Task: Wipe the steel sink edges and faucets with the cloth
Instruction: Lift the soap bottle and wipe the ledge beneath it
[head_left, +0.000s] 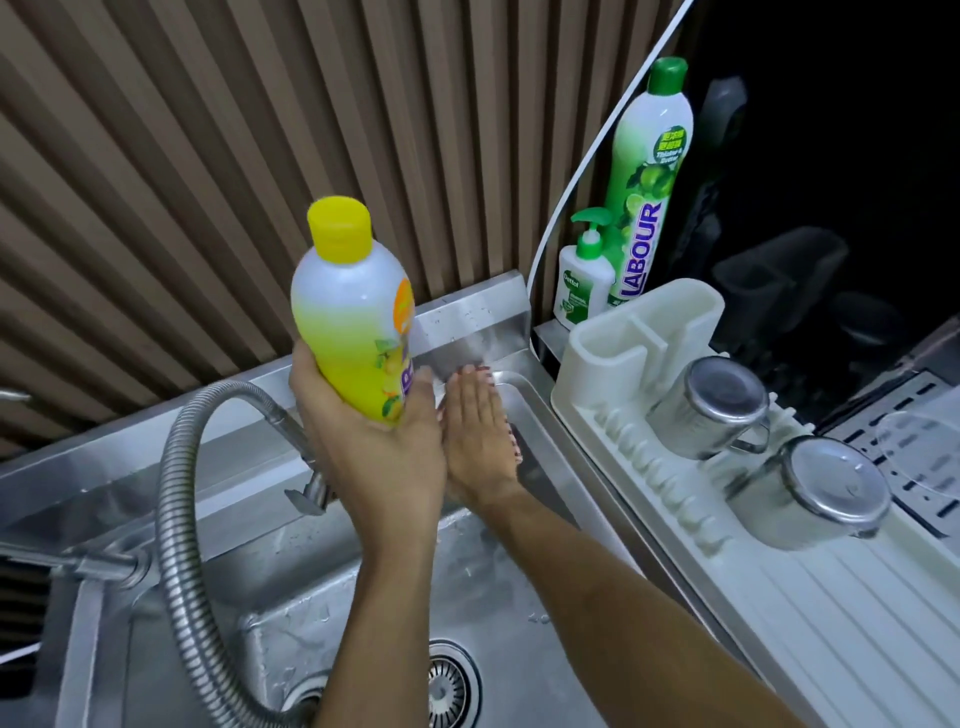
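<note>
My left hand (384, 457) grips a yellow dish-soap bottle (353, 322) with a yellow cap, held upright above the rear ledge of the steel sink (467, 317). My right hand (475, 431) lies flat, fingers straight, on the sink's back right corner, just right of the bottle. No cloth shows; whether one lies under that palm is hidden. A flexible steel faucet hose (176, 467) arcs over the left of the basin, and its valve (306, 493) sits behind my left wrist. The drain (449, 686) is below my arms.
A white dish rack (649, 322) borders the sink's right edge and holds two upturned steel cups (722, 410) (826, 488). A tall green detergent bottle (649, 182) and a Dettol pump bottle (582, 280) stand in the back corner. A ribbed brown wall runs behind.
</note>
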